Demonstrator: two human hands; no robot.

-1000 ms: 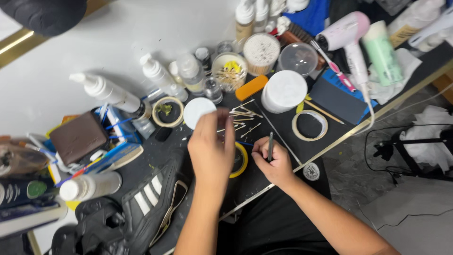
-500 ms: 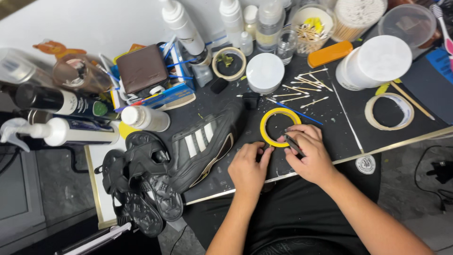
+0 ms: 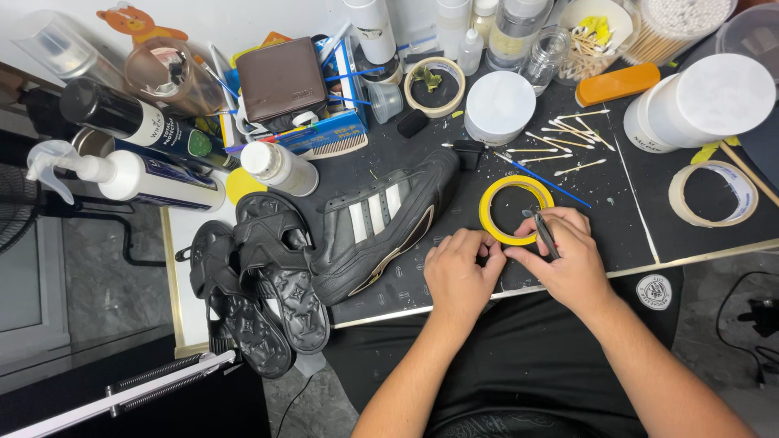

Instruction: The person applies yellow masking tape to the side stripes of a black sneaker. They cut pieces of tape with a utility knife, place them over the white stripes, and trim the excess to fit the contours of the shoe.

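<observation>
My left hand (image 3: 457, 272) has come down from the far clutter and now pinches at the near edge of the yellow tape (image 3: 515, 210), right of the shoe (image 3: 381, 223). My right hand (image 3: 564, 259), fingers closed around a dark tool (image 3: 544, 233), has moved in to meet it: I judge I'm freeing the tape end.

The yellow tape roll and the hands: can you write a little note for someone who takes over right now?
Left hand: fingertips pinched at the near edge of the yellow tape roll, no tool in its grip.
Right hand: holds a thin dark tool, its tip at the roll's near edge.
The roll lies flat on the black mat, beside the toe of the black striped shoe.
Done: no yellow tape shows on the shoe.
Left: cannot tell whether a tape end is lifted; fingers hide it.
</observation>
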